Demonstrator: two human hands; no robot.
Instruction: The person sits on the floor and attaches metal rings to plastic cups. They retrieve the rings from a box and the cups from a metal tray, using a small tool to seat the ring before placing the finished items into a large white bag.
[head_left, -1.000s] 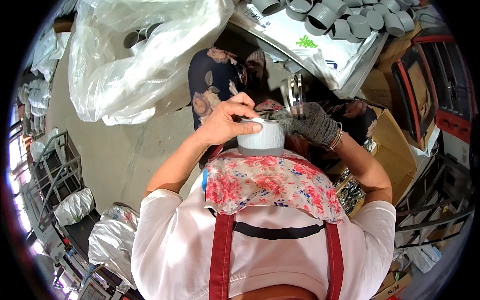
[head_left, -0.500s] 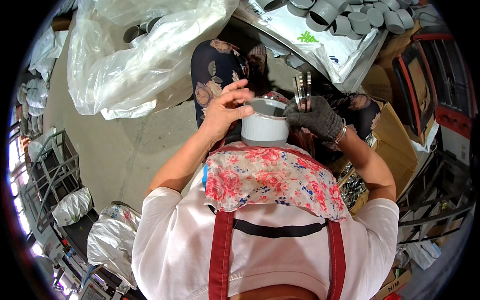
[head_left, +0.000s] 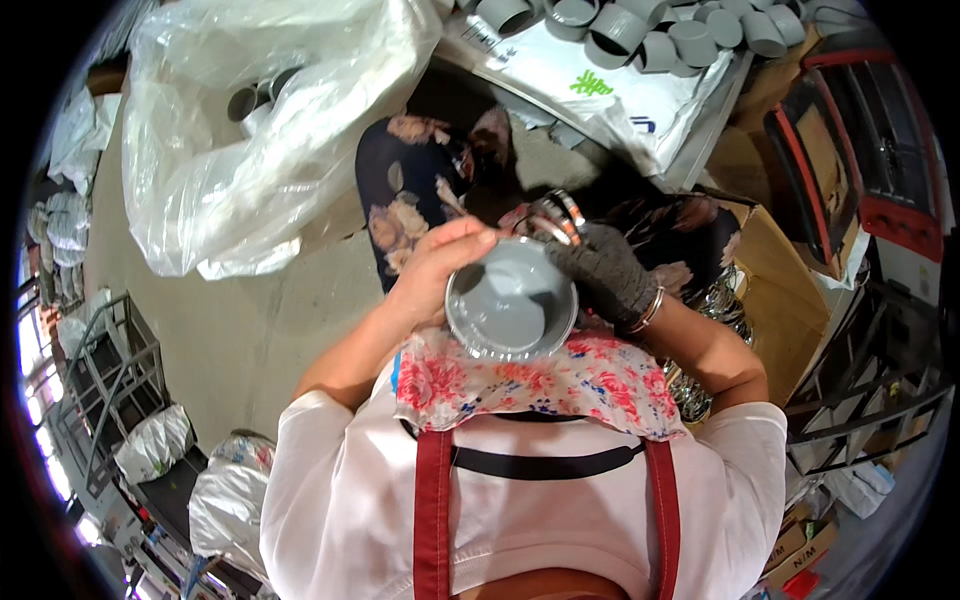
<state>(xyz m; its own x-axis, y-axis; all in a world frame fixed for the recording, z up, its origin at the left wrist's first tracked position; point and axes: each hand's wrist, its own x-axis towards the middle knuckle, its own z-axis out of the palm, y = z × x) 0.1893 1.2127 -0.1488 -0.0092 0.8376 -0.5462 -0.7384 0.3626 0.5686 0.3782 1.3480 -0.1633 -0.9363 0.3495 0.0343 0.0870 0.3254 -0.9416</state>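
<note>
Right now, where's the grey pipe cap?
In the head view, the grey cap sits centre frame, held between the bare left hand and the gloved right hand, just above the floral cloth at the chest.

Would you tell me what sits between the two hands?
In the head view, a round grey fitting sits between the bare left hand and gloved right hand; both grip it.
</note>
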